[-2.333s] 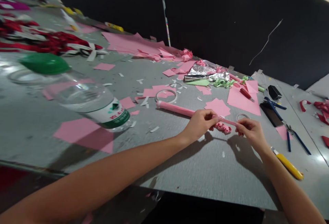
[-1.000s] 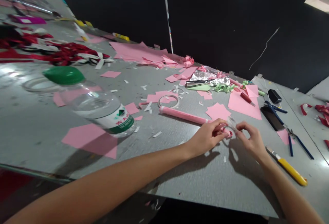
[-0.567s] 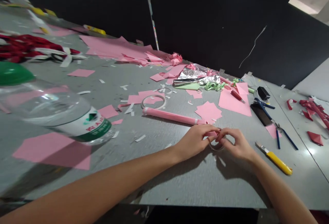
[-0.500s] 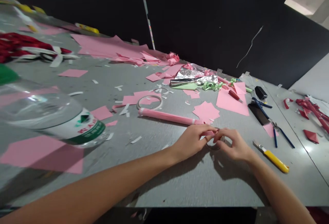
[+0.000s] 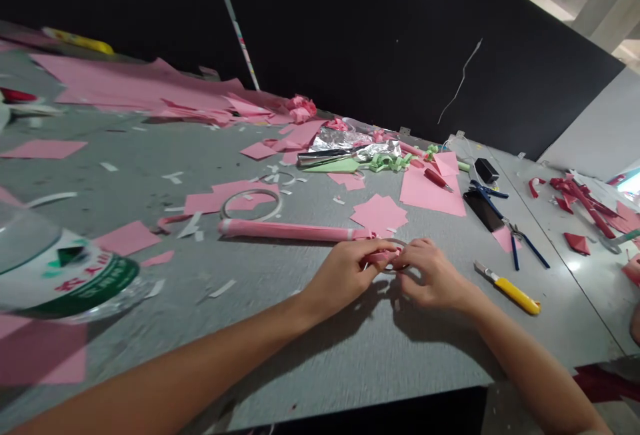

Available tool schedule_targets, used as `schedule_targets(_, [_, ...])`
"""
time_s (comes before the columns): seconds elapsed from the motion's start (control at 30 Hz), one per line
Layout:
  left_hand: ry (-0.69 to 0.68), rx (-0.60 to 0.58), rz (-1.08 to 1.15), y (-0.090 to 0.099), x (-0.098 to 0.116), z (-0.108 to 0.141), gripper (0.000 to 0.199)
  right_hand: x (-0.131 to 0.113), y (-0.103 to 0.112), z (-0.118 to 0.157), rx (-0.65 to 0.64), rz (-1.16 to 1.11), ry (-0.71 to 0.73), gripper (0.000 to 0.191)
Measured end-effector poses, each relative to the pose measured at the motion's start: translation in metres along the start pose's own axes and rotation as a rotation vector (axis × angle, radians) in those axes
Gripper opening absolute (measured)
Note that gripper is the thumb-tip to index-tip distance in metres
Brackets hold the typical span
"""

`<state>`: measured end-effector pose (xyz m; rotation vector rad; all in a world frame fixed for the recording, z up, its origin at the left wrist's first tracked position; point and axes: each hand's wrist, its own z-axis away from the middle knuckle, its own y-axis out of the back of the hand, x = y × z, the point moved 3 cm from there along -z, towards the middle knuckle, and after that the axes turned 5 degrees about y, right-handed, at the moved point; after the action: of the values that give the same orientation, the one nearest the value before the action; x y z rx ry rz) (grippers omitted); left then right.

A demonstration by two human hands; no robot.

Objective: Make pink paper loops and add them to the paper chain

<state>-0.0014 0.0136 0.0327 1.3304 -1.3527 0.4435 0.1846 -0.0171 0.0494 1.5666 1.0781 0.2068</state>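
My left hand (image 5: 350, 272) is closed, its fingertips pinching a small piece of pink paper (image 5: 376, 257). Facing it, my right hand (image 5: 430, 272) has its thumb and fingers curled together at a thin tape ring (image 5: 397, 243), which lies between the two hands and is partly hidden by them. Just beyond my left hand lies a long pink paper roll (image 5: 290, 231), its right end close to my fingers. A second tape ring (image 5: 251, 204) rests behind the roll's left end, partly over pink paper.
A plastic bottle (image 5: 65, 268) lies at the left. Foil (image 5: 340, 140), green curls and pink sheets (image 5: 433, 188) are at the back. At the right are a yellow cutter (image 5: 517, 296), blue-handled pliers (image 5: 515, 248) and a phone (image 5: 483, 210). Part of another person shows at the right edge.
The view has turned to the right, so the bottle and table items appear further left. My fingers have drawn closer around the pink piece and the ring.
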Motion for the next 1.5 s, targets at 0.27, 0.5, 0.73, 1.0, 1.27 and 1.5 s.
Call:
schedule_targets(0.27, [-0.117,0.087,-0.165,0.000,-0.006,0.004,0.019,0.003,0.007,0.002,0.260,-0.089,-0.027,0.013])
schedule_targets(0.5, [-0.188,0.076,-0.224,-0.003,-0.010,0.006,0.020,0.005,0.009,0.002,0.194,-0.116,-0.093,0.009])
schedule_targets(0.73, [-0.176,0.028,-0.193,-0.002,-0.003,0.006,0.022,0.007,0.008,0.003,0.153,-0.133,-0.084,0.021])
schedule_targets(1.0, [-0.309,-0.055,-0.293,-0.006,-0.003,0.010,0.030,0.004,0.005,0.001,0.133,-0.105,-0.067,0.014])
schedule_targets(1.27, [-0.362,-0.028,-0.371,-0.007,-0.002,0.010,0.028,0.006,-0.001,0.004,0.139,-0.085,-0.055,0.024])
schedule_targets(1.5, [-0.296,-0.001,-0.336,-0.006,-0.004,0.010,0.024,0.004,0.005,0.004,0.070,-0.139,-0.054,0.032])
